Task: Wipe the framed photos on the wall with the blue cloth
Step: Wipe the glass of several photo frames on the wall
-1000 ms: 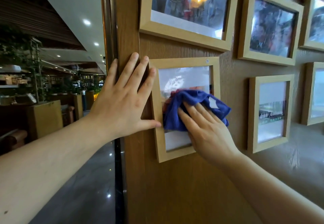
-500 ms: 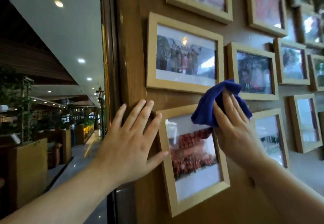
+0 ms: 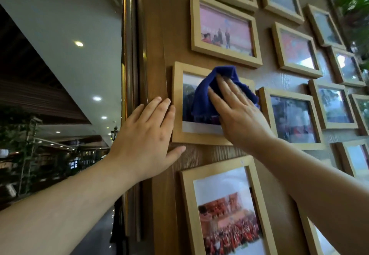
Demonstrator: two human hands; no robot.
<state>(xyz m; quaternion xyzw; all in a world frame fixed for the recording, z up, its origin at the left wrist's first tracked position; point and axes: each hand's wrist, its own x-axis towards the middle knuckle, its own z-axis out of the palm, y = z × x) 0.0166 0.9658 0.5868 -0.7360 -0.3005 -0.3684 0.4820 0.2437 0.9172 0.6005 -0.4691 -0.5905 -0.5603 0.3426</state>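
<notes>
Right hand (image 3: 237, 115) is pressing the blue cloth (image 3: 207, 95) flat-palmed against the wooden photo frame (image 3: 176, 103); uncovered glass is lying left of the fingers. Left hand (image 3: 145, 132), fingers spread, is bracing the frame's left edge.

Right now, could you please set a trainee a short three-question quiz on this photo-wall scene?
1. True or false: the blue cloth is pressed on the glass of the frame with the red crowd photo.
2. Which hand presses the cloth: A left hand, B right hand?
3. Fill in: the left hand lies flat on the wood wall panel, its fingers at the ____ edge of the wiped frame.

Key: 1 false, it is on the frame above; 2 B; 3 left.
</notes>
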